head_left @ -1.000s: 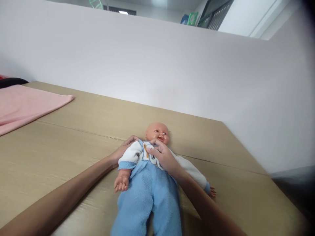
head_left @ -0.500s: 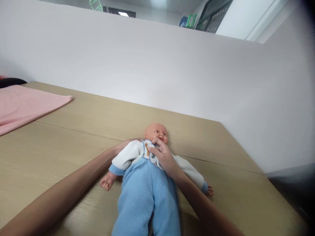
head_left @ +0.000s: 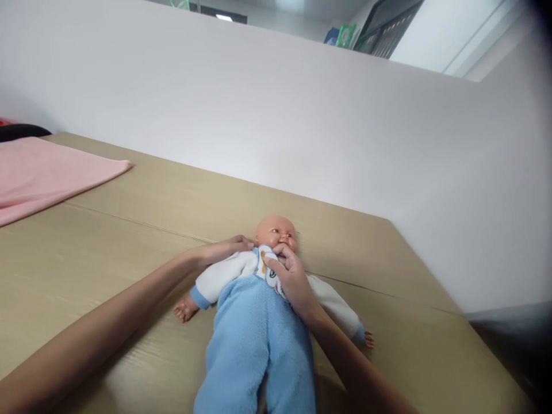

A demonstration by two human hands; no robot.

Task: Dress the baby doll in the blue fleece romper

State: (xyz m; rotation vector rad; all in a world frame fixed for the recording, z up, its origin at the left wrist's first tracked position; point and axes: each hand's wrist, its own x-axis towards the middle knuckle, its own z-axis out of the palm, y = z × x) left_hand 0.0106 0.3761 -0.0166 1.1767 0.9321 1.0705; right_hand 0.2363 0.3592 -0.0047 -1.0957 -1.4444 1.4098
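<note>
A baby doll (head_left: pixel 259 322) lies on its back, dressed in fuzzy light-blue trousers and a white top with blue cuffs. A small white bib (head_left: pixel 261 263) with blue edging and a printed figure covers its chest. My right hand (head_left: pixel 293 279) pinches the bib's upper edge just under the doll's chin, thumb on the front. At the doll's shoulder on the left side of the view, my left hand (head_left: pixel 228 248) rests with its fingers stretched toward the neck. Its fingertips touch the collar area, and I make out nothing held in them.
The doll lies on a tan table (head_left: pixel 142 207) with a seam across it. A pink cloth (head_left: pixel 56 172) is spread at the left, a black object (head_left: pixel 21 131) behind it. A white partition (head_left: pixel 259 115) rises along the far side.
My left hand has lifted slightly from beside the doll's neck, so more of its fingers show. My right hand stays at the bib. The view has shifted a little.
</note>
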